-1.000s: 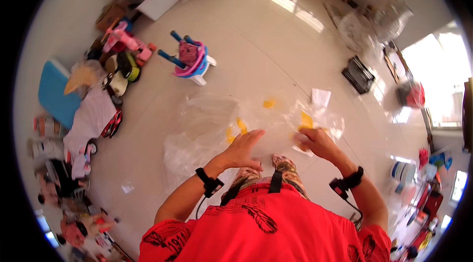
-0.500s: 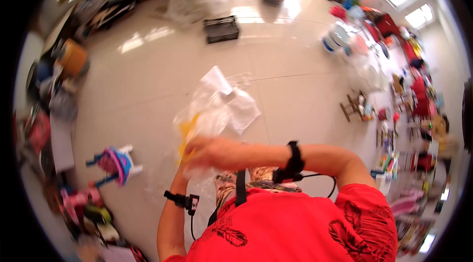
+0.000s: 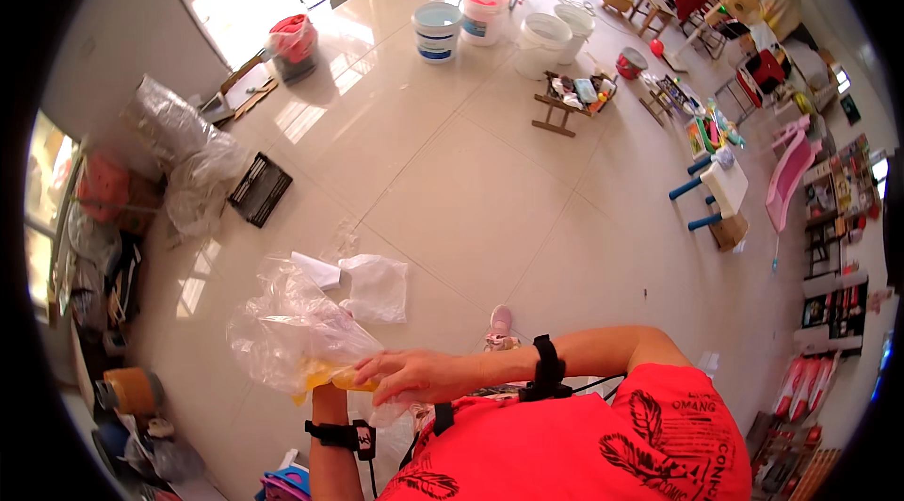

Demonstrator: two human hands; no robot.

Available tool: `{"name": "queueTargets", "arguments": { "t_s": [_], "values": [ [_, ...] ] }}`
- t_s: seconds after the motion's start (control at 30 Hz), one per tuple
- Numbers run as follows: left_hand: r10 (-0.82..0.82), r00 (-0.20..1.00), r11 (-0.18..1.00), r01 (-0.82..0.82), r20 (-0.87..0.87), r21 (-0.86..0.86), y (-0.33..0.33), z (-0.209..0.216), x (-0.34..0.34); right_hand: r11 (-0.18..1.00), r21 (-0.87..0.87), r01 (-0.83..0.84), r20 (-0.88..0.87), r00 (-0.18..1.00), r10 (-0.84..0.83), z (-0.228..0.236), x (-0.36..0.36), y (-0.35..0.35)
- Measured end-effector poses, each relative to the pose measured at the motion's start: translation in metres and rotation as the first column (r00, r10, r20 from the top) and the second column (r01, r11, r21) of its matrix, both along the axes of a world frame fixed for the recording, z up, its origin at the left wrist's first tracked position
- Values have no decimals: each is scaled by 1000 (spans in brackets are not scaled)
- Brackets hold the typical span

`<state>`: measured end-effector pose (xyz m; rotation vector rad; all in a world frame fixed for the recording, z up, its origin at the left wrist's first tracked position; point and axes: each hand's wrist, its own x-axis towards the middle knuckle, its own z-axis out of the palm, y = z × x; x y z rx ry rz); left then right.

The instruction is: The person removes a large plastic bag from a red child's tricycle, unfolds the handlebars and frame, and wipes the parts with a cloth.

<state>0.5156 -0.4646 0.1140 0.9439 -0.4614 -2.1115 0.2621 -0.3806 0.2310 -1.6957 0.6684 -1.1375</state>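
Note:
A large clear plastic bag (image 3: 287,313) billows out in front of my forearms, with a yellow strip (image 3: 331,377) at its near end. My right hand (image 3: 410,376) reaches across to the left, its bent fingers closed on the plastic beside the yellow strip. Some clear film hangs below that hand. My left wrist (image 3: 330,399) comes up under the strip; the plastic and the yellow piece hide the left hand's fingers. Beyond the bag, a white flat sheet or bag (image 3: 377,287) and a folded white piece (image 3: 316,270) lie on the floor.
A black crate (image 3: 260,189) stands far left near heaped clear plastic (image 3: 202,171). White buckets (image 3: 437,33) and a small wooden stand holding items (image 3: 576,96) are farther off. A child's chair with blue legs (image 3: 723,185) is right; an orange cylinder (image 3: 132,391) is left.
My view has turned to the right, so the room has shifted left. The plastic bag is spread wider, and my right hand has moved near the left wrist with its fingers now clear.

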Motion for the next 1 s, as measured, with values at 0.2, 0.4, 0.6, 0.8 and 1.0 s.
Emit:
{"name": "queueTargets", "arguments": {
  "t_s": [0.2,0.4,0.6,0.8,1.0],
  "values": [
    [-183,975,983,185,-125,5,-14,2,-170,851,124,510,-319,832,-453,14,-163,43],
    [-437,825,898,424,-359,-120,-46,-3,-347,940,204,273,-49,962,-268,4,-251,83],
    [-651,733,757,607,-198,-242,-61,42,-520,937,122,328,-116,942,-315,-12,-323,65],
    [-701,674,712,679,-234,-177,-84,66,-641,537,308,785,-229,609,-759,-29,-434,55],
    [-726,533,611,790,-435,-52,-105,85,-747,100,298,949,-393,218,-894,-70,-548,12]
  ]
}}
